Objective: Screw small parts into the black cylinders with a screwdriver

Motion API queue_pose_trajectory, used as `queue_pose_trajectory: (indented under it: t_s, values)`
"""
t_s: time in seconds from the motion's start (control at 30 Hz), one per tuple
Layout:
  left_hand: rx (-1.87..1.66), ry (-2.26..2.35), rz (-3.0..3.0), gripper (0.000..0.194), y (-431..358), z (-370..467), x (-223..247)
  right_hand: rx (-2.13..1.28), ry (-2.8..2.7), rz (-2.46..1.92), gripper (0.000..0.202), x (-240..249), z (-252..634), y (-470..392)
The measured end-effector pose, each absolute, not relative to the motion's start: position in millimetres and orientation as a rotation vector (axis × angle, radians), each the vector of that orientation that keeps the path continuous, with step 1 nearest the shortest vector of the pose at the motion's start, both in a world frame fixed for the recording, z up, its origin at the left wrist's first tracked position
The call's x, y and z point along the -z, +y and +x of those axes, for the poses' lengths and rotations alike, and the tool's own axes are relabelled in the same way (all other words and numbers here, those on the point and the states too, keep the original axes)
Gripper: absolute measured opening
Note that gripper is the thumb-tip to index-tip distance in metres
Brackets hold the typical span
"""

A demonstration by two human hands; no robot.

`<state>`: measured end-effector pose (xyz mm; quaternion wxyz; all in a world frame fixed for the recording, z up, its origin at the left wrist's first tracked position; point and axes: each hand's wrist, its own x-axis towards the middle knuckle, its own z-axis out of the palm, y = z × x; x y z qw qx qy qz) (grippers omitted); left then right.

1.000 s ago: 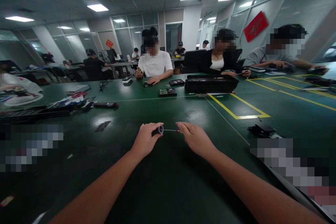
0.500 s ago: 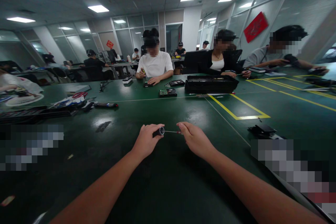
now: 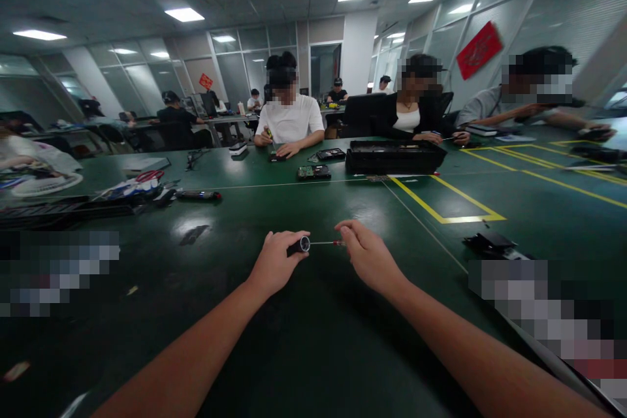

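Note:
My left hand is closed around a short black cylindrical part. Its round end, ringed in silver, faces toward me and to the right. To the right, my right hand pinches the reddish handle of a thin screwdriver. The metal shaft runs level toward the left and meets the side of the cylindrical part; the tip's exact contact is hidden. Both hands are above the green tabletop.
Across the table a co-worker in a white shirt handles a small dark device. Nearer lie a green circuit board, a long black box and a dark pen-like tool. Black parts lie to the right, red-handled scissors to the left.
The right hand's fingers have shifted on the screwdriver handle, lifting slightly and moving a little to the right. The left hand keeps its hold on the cylindrical part.

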<state>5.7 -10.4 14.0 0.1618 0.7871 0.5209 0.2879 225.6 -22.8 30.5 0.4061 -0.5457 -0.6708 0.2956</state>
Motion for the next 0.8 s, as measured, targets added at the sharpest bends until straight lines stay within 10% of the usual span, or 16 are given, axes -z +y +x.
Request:
queue_pose_trajectory:
  t_s: [0.8]
  values:
    - [-0.852, 1.479, 2.243, 0.029, -13.4, 10.8, -14.3, -0.66, -1.742, -1.301, 0.031, -39.7, 224.4, -30.1]
